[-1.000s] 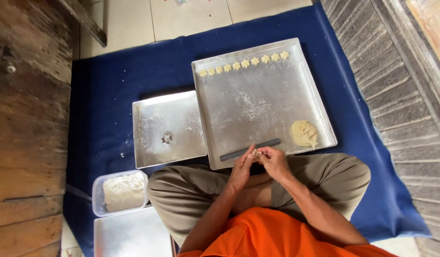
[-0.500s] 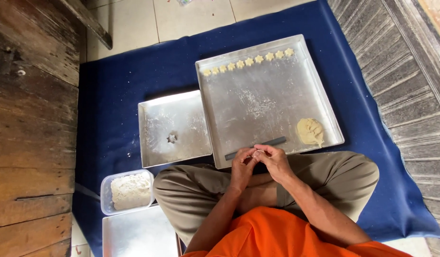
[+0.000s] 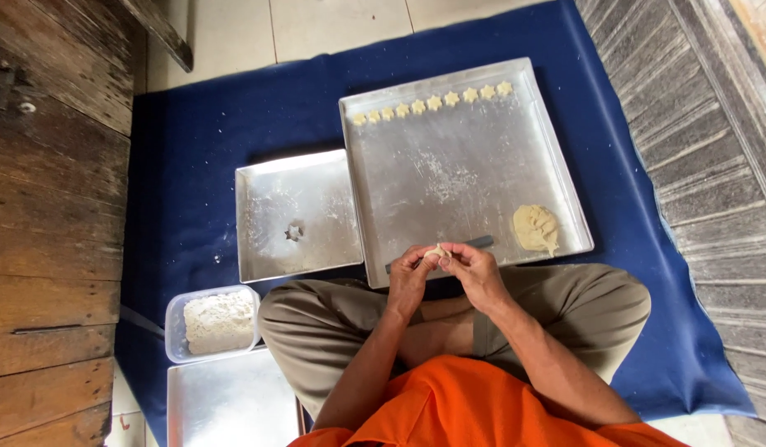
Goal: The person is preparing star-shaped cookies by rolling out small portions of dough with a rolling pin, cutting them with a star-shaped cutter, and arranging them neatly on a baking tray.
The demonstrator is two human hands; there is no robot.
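A small piece of pale dough (image 3: 437, 251) is sitting pinched between the fingertips of both hands, just above the near edge of the large metal tray (image 3: 449, 190). The left hand (image 3: 410, 277) and the right hand (image 3: 475, 271) are pressing together around it, fingers curled in, so the soft lump is only partly showing.

Under the fingers a dark flat strip (image 3: 480, 242), thin and straight, is lying along the tray's near rim. To the right of it a rough, crumbly mound of dough (image 3: 535, 228) is resting on the dull, flour-dusted metal. Along the far rim a row of star-shaped dough pieces (image 3: 433, 102) is lining up, each one small and pale.

Beside this tray, to the left and touching it, a smaller square tray (image 3: 271, 232) is holding a little star-shaped metal cutter (image 3: 294, 233). Nearer the person's left knee a clear plastic tub of flour (image 3: 215, 322) is standing, and a third metal tray (image 3: 230, 406) is lying just beside it. Everything is resting on a blue cloth (image 3: 192, 141), speckled with flour, spread over pale tiles between weathered wooden planks (image 3: 43, 207).
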